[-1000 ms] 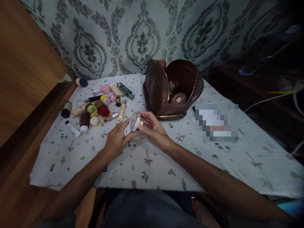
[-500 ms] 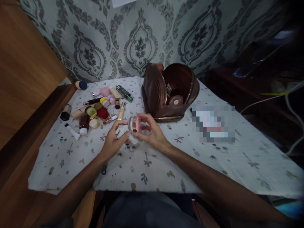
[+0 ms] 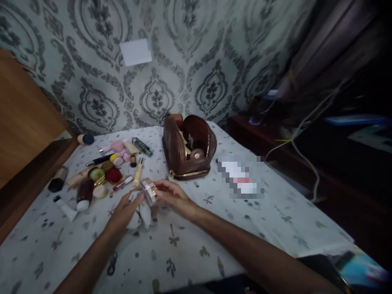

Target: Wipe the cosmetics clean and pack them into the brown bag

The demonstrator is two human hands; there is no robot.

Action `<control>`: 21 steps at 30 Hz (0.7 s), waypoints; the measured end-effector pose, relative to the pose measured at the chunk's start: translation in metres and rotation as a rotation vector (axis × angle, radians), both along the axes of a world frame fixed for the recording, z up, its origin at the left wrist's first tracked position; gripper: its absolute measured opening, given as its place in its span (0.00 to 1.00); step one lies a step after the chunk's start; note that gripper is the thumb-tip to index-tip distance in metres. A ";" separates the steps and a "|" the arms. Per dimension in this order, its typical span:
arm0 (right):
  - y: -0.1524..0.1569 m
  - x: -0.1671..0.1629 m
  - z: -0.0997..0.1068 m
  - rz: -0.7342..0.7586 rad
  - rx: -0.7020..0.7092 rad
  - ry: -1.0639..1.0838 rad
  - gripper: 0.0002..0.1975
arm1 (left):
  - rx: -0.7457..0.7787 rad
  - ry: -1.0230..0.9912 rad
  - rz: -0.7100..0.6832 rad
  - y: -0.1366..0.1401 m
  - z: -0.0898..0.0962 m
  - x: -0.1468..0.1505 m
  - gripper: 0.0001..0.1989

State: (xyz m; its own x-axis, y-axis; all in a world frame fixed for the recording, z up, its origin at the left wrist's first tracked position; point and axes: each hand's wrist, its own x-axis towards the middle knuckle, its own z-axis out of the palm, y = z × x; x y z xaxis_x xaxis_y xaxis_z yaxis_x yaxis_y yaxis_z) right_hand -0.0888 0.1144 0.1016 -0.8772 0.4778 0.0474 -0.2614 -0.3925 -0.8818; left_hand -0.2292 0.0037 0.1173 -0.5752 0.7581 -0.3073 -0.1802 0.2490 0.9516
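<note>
Between both hands, above the near middle of the table, is a small round cosmetic jar (image 3: 149, 192) with a rose-gold band. My right hand (image 3: 176, 198) grips the jar from the right, fingers curled round it. A crumpled white cloth (image 3: 145, 212) hangs from my left hand (image 3: 125, 208), whose fingers are closed on it and press it to the jar's left side. Motion blurs the fingertips. Just beyond the hands lie a cream-coloured tube (image 3: 138, 173) and a lip gloss (image 3: 123, 183). Behind them stands a brown cosmetic bag (image 3: 174, 157), unzipped, with a few items inside.
Several cosmetics lie at the left, among them a dark red bottle (image 3: 85, 194), a red jar (image 3: 114, 176), a white tube (image 3: 65, 208) and a green tube (image 3: 142, 146). A pixelated item (image 3: 240, 177) rests right of the bag. White cables (image 3: 306, 163) hang beyond the table's right edge.
The view has tilted up and shifted right, showing more wall. The jar has turned in the hands, its rose-gold side now tilted. Both hands still hold the cloth and jar together.
</note>
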 end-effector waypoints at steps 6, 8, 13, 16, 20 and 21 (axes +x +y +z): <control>-0.005 0.007 0.008 -0.181 0.564 -0.087 0.19 | 0.021 -0.037 -0.084 0.003 0.002 0.001 0.38; -0.006 0.011 0.015 -0.264 0.782 -0.167 0.12 | 0.024 -0.007 -0.097 0.003 -0.005 -0.001 0.37; 0.000 0.019 0.038 -0.289 0.956 -0.264 0.07 | 0.017 0.126 0.023 0.003 -0.020 -0.002 0.39; 0.010 0.028 0.064 -0.347 0.998 -0.258 0.07 | 0.035 0.227 0.031 0.002 -0.015 0.001 0.34; 0.043 0.043 0.115 -0.504 1.081 -0.226 0.07 | 0.044 0.385 -0.108 0.002 -0.002 0.003 0.28; 0.055 0.045 0.128 -0.564 1.125 -0.230 0.08 | 0.029 0.399 -0.116 0.002 0.000 0.004 0.28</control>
